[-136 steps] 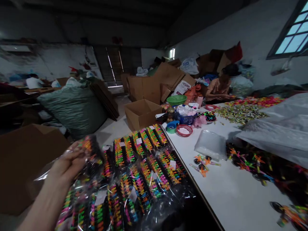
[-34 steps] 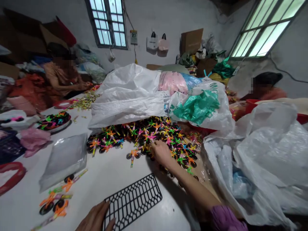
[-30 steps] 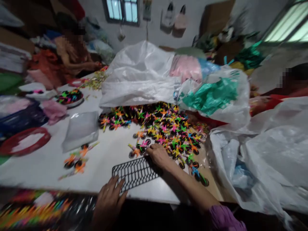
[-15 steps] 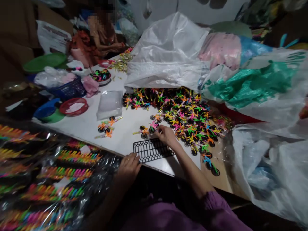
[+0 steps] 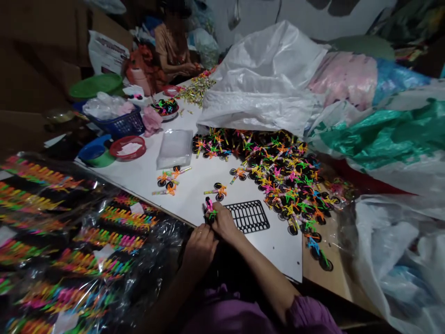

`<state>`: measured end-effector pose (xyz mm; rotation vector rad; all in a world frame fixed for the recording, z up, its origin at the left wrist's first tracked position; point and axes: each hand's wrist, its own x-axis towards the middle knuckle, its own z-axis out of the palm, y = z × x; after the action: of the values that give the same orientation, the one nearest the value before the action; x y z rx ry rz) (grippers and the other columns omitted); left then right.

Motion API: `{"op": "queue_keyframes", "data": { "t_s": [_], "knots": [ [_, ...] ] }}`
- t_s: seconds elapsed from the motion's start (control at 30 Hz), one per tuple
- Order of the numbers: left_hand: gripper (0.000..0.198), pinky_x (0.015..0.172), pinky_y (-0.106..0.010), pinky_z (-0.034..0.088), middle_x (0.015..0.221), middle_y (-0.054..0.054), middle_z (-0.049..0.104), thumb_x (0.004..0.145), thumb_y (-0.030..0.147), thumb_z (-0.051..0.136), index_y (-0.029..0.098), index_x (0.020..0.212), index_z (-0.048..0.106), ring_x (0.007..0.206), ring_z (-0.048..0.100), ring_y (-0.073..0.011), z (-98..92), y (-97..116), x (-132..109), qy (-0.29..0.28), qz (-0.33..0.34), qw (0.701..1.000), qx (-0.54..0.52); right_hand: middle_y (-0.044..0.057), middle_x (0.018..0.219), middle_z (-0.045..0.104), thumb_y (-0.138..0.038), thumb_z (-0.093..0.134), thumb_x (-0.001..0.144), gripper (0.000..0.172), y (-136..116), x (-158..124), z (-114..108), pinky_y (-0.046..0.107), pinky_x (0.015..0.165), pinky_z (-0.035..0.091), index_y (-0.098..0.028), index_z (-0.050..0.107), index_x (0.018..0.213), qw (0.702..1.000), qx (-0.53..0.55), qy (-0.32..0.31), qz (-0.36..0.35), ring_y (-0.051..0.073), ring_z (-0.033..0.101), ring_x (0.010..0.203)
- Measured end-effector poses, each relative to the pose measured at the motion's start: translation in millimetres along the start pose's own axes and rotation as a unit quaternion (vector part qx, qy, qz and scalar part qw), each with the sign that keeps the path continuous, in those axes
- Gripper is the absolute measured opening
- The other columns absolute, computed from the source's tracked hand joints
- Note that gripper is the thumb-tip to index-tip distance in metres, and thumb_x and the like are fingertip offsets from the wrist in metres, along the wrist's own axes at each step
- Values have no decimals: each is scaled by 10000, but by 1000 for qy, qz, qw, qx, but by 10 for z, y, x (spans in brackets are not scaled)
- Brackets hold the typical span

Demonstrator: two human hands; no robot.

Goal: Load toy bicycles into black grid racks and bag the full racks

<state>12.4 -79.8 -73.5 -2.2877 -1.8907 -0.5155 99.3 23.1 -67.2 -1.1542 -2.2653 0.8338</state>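
My right hand [image 5: 225, 222] is closed on a small pink and green toy bicycle [image 5: 210, 208] near the front edge of the white table [image 5: 132, 178]. Right beside it, my left hand [image 5: 201, 243] rests at the table edge; its fingertips are partly hidden, and I cannot tell whether it holds anything. A black plastic grid [image 5: 248, 215] lies flat just right of my right hand. Beyond my hands is a single orange toy bicycle with a yellow tube [image 5: 218, 191]. A few more orange toy bicycles [image 5: 167, 181] lie to the left.
A large heap of colourful toy bicycles [image 5: 278, 171] spreads across the right, under a white plastic sack [image 5: 260, 74]. Clear bags [image 5: 175, 148], a red basket [image 5: 128, 148] and a blue basket [image 5: 118, 121] stand left. Packed toys [image 5: 83, 260] lie at lower left. Another person [image 5: 174, 51] sits at the far end.
My right hand has drawn back toward my left hand, bringing the pink and green bicycle off the table's middle. The view has shifted left, and the grid is now right of my hands.
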Motion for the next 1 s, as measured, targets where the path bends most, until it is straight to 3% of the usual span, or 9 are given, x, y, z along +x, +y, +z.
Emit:
{"op": "queue_keyframes", "data": {
  "t_s": [0.13, 0.27, 0.4, 0.5, 0.63, 0.77, 0.87, 1.0],
  "knots": [
    [201, 863, -413, 462, 950, -143, 658, 825, 209, 478, 106, 915, 625, 952, 592, -272, 28, -95, 9, 7, 7, 1000, 2, 56, 888, 558, -143, 458, 792, 145, -47, 106, -40, 247, 676, 382, -164, 530, 915, 996, -70, -56, -18, 157, 518, 779],
    [209, 853, -387, 476, 998, -126, 662, 838, 232, 473, 125, 938, 623, 957, 599, -253, 8, -209, -15, 11, 14, 1000, -4, 33, 867, 591, -178, 514, 793, 135, -27, 340, -295, 225, 718, 395, -163, 578, 911, 987, -42, -145, -56, 139, 540, 800],
    [205, 860, -395, 476, 1021, -116, 663, 837, 228, 474, 136, 949, 619, 966, 603, -250, -7, -230, -54, 8, 10, 1000, -7, 87, 1055, 567, -129, 462, 812, 277, -81, 659, -434, 253, 751, 415, -155, 561, 1069, 977, -176, -111, -55, 168, 549, 902],
    [197, 847, -389, 482, 1003, -117, 669, 832, 227, 486, 127, 934, 623, 950, 609, -251, 2, -235, -67, 16, 12, 1000, -10, 120, 1040, 559, -82, 404, 828, 251, -123, 795, -393, 280, 763, 421, -127, 602, 976, 947, -277, -137, -81, 196, 537, 940],
    [198, 847, -404, 474, 1030, -111, 663, 822, 227, 507, 131, 958, 616, 975, 598, -262, 12, -247, -63, 8, -1, 1000, -9, 81, 1046, 557, -136, 399, 872, 228, 33, 659, -482, 262, 804, 399, -166, 611, 948, 946, -252, -149, -138, 171, 515, 978],
    [185, 864, -425, 454, 1011, -101, 665, 812, 241, 534, 144, 946, 617, 967, 594, -266, 1, -249, -25, -9, -12, 1000, -4, 58, 1077, 565, -230, 377, 904, 234, 148, 495, -623, 248, 773, 403, -199, 589, 999, 969, -218, -105, -54, 155, 541, 959],
    [182, 861, -417, 450, 1014, -89, 666, 814, 245, 535, 156, 949, 618, 958, 597, -255, -9, -271, -20, -13, -7, 1000, -10, 117, 972, 614, -323, 456, 866, 262, 61, 592, -541, 294, 737, 428, -131, 584, 991, 964, -252, -69, 59, 213, 582, 904],
    [196, 855, -398, 446, 1049, -66, 660, 830, 254, 520, 188, 989, 614, 988, 587, -238, -11, -351, -44, -23, -9, 999, -41, 145, 910, 644, -267, 481, 832, 216, -16, 783, -454, 306, 702, 436, -118, 594, 938, 960, -233, -65, 139, 221, 608, 846]
  ]
}}
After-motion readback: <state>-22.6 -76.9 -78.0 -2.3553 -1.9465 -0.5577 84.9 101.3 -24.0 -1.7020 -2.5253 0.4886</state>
